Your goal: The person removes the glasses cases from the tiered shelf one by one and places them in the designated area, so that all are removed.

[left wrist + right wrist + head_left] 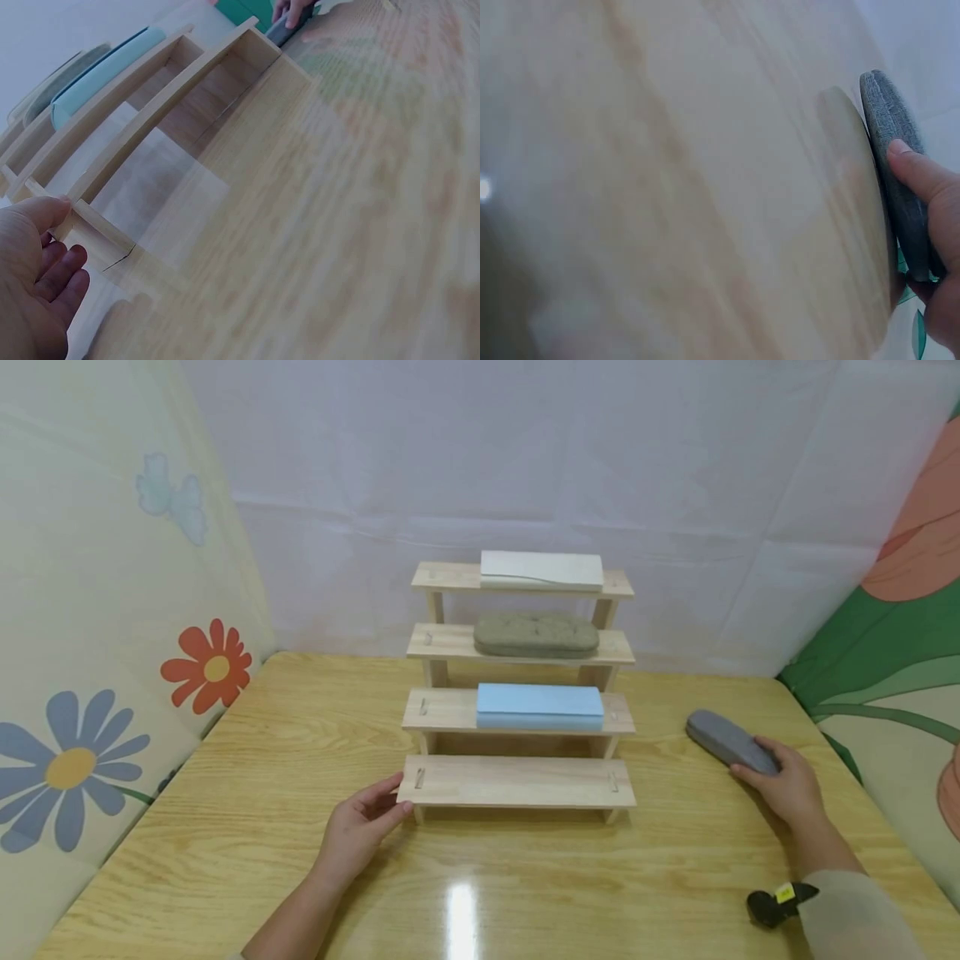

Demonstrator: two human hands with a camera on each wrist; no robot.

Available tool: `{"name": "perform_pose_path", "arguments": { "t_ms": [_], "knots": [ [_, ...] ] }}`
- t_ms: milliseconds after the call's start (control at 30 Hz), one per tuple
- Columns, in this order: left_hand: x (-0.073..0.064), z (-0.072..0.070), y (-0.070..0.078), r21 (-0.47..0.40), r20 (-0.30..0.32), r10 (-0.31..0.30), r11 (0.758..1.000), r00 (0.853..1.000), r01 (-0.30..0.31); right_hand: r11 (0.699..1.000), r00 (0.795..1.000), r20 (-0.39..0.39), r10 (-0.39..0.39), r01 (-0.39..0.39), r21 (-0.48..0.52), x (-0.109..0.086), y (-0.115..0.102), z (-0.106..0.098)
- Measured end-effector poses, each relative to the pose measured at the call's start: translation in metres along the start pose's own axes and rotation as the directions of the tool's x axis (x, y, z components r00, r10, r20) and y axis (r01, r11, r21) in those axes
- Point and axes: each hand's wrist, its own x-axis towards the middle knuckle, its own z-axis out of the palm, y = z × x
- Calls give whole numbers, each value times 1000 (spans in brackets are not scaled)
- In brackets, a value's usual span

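Observation:
A wooden four-step display stand [517, 781] stands mid-table. My left hand [363, 827] holds the left end of its lowest step between thumb and fingers; in the left wrist view the thumb [46, 212] lies against the step's corner. At the right, my right hand [787, 781] grips a grey glasses case [723, 739] by its near end, over the tabletop. The right wrist view shows the thumb along the side of the grey case [896, 180]. The stand's upper steps hold a white glasses case [542, 571], an olive-grey one [536, 635] and a light blue one [540, 706].
The stand rests on a glossy wood-grain table [300, 735]. A white cloth [337, 460] hangs behind it, with flower-printed cloths [75, 610] at the left and right. A black strap with a yellow tag [783, 893] is by the right sleeve.

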Motion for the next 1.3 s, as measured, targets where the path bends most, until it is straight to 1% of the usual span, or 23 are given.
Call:
{"name": "perform_pose_path", "arguments": {
  "t_ms": [233,467,667,900,1100,1300],
  "knots": [
    [0,-1,0,-7,1,-6,1000,1000,6,1000,999,23,25,-26,7,-4,6,-7],
    [-1,-2,0,-22,0,5,1000,1000,-5,1000,1000,-10,13,-13,-16,-6,10,-10],
    [-1,-1,0,-9,-3,-9,1000,1000,9,999,999,-33,19,-20,-25,-2,6,-8],
    [0,0,1,-16,-2,-12,1000,1000,12,1000,999,-42,19,-19,-19,10,3,-7],
    [0,1,2,-21,-1,-14,1000,1000,14,998,998,-30,63,-64,-15,16,2,-8],
    [-1,0,2,-9,0,-23,1000,1000,23,990,990,-38,139,-139,3,20,0,-8]
  ]
}}
